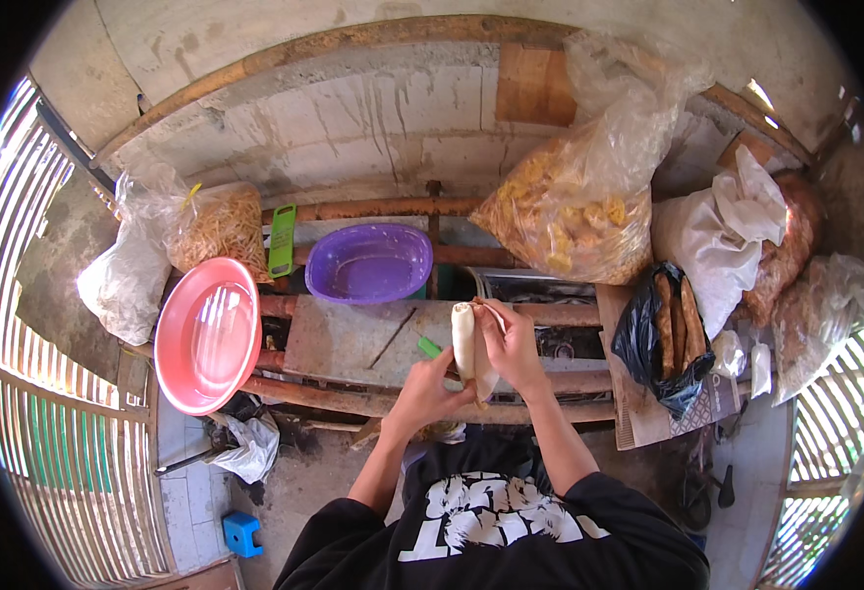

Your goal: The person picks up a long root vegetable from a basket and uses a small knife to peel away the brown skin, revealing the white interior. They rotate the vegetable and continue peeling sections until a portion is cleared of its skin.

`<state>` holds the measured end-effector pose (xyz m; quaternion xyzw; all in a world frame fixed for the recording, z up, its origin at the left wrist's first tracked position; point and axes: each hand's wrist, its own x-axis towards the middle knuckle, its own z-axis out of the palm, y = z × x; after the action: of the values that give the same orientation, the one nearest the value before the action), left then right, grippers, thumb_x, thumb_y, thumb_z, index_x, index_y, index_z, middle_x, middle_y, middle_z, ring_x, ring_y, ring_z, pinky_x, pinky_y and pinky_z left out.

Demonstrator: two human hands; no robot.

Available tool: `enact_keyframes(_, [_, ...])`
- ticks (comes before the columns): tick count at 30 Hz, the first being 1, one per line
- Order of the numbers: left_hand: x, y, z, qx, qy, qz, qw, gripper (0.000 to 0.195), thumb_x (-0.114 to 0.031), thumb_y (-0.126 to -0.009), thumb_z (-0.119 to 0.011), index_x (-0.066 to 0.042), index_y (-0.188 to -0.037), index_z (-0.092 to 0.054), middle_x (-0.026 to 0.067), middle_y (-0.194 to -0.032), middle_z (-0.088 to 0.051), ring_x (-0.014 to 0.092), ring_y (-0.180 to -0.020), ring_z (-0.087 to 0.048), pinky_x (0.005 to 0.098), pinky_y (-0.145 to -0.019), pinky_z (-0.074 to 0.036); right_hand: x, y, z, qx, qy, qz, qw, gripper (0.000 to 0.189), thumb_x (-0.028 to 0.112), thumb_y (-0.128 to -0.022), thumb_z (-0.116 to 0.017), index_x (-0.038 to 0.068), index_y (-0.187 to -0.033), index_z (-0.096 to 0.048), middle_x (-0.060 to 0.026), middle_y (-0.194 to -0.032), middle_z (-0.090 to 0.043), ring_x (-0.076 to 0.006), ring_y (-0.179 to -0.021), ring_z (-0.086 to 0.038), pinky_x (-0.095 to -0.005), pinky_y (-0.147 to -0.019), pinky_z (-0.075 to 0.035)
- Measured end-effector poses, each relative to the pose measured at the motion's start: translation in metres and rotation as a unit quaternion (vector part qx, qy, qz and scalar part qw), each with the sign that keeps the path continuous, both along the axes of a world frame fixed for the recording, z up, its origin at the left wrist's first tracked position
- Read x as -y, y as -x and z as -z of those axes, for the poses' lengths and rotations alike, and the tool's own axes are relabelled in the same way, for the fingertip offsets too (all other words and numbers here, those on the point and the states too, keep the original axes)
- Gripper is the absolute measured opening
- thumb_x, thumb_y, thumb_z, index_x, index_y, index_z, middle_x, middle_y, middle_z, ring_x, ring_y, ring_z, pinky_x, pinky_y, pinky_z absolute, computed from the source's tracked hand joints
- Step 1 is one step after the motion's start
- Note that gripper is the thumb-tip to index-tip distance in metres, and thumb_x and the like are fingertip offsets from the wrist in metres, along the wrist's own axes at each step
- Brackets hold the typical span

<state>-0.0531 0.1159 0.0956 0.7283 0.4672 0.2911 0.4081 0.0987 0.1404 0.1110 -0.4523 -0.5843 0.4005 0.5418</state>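
Note:
A pale, mostly bared root, likely cassava (464, 343), stands nearly upright between my two hands above the bench. My left hand (430, 391) holds its lower end, fingers and thumb around it. My right hand (509, 350) grips the upper right side, its thumb by the top and a flap of loosened peel (486, 376) beside the root. Just beyond my left fingers, a green handle (428, 346) lies on the grey board (343, 343); what it belongs to is unclear. A purple oval basin (369, 265) sits behind the board.
On the left are a pink basin (207, 335), a bag of pale sticks (218, 225) and a green slicer (282, 240). A large bag of yellowish chips (568, 214) stands back right. Brown roots (679, 324) fill a black plastic bag (635, 343) on cardboard (627, 424). Gaps separate the bench's poles (373, 404).

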Motion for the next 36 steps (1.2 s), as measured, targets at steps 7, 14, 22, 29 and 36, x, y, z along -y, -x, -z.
enact_keyframes(7, [-0.005,0.004,0.001,-0.006,-0.014,0.018,1.0,0.037,-0.009,-0.067,-0.068,0.005,-0.098,-0.054,0.0178,-0.082,-0.065,0.028,-0.08,-0.066,0.0334,-0.072,-0.05,-0.003,0.003,0.007,-0.014,-0.005,0.022,1.0,0.026,0.02,-0.093,-0.05,-0.004,-0.094,-0.058,-0.003,-0.077,-0.061,-0.0043,-0.075,-0.051,-0.0213,-0.066,-0.043])
enact_keyframes(14, [-0.01,0.007,0.012,0.044,-0.006,0.045,0.998,0.038,-0.008,-0.067,-0.067,0.005,-0.101,-0.054,0.0152,-0.081,-0.065,0.025,-0.08,-0.066,0.0325,-0.073,-0.05,-0.002,0.013,0.009,-0.004,-0.029,0.086,0.996,0.02,0.015,-0.092,-0.051,-0.004,-0.093,-0.058,-0.0054,-0.078,-0.063,-0.0061,-0.073,-0.053,-0.0234,-0.065,-0.044])
enact_keyframes(22, [-0.004,-0.017,0.02,0.153,-0.056,-0.1,0.982,0.039,-0.01,-0.079,-0.066,0.001,-0.113,-0.049,0.0139,-0.086,-0.066,0.019,-0.078,-0.065,0.0293,-0.068,-0.051,-0.004,0.015,0.006,0.031,-0.027,0.164,0.986,0.021,0.016,-0.09,-0.052,-0.004,-0.092,-0.06,-0.0144,-0.074,-0.065,-0.0217,-0.069,-0.066,-0.0293,-0.058,-0.048])
enact_keyframes(29, [-0.007,-0.017,0.017,0.172,-0.061,-0.145,0.973,0.033,-0.008,-0.082,-0.062,0.003,-0.112,-0.05,0.0132,-0.085,-0.066,0.016,-0.075,-0.065,0.0277,-0.065,-0.051,-0.002,0.014,0.004,0.017,0.005,0.091,0.996,0.03,0.026,-0.09,-0.054,-0.004,-0.093,-0.059,-0.0103,-0.076,-0.063,-0.0105,-0.068,-0.056,-0.0279,-0.061,-0.045])
enact_keyframes(36, [-0.01,-0.011,0.003,0.113,-0.047,-0.126,0.984,0.031,-0.007,-0.083,-0.06,0.004,-0.111,-0.052,0.0111,-0.08,-0.065,0.013,-0.072,-0.064,0.0261,-0.061,-0.05,0.008,0.01,0.016,0.03,0.073,0.021,0.997,0.03,0.026,-0.09,-0.052,-0.004,-0.091,-0.059,-0.0154,-0.067,-0.061,-0.0237,-0.058,-0.059,-0.0338,-0.053,-0.043])
